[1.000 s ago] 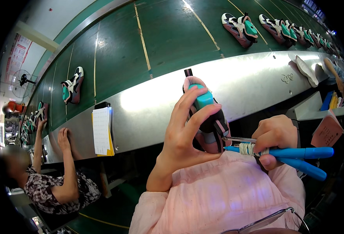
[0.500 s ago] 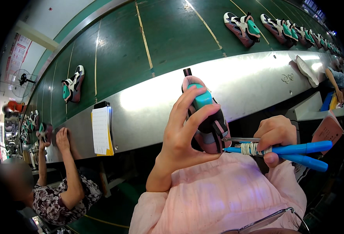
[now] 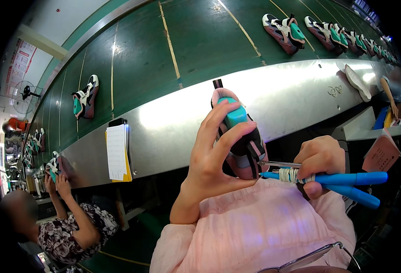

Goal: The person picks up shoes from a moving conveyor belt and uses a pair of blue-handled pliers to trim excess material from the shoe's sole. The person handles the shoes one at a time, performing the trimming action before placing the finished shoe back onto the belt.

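A: Hands?
B: Left hand [image 3: 214,154] fingers wrapped round the teal-pink shoe [image 3: 239,132], frame centre. Right hand [image 3: 321,159] clenched on blue-handled pliers [image 3: 328,179].
A: Signs, surface?
B: Paper clipboard [image 3: 117,152] centre-left on the steel rail [image 3: 296,98]; red-white wall posters [image 3: 21,61] upper left; green conveyor [image 3: 200,41] carrying shoes.

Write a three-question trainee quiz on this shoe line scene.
1. True or false: the left hand holds the shoe.
2. What does the right hand grip? A) blue-handled pliers B) a brush C) a hammer
3. What hangs on the steel rail at the left?

Key: 1 true. 2 A. 3 A clipboard with papers.
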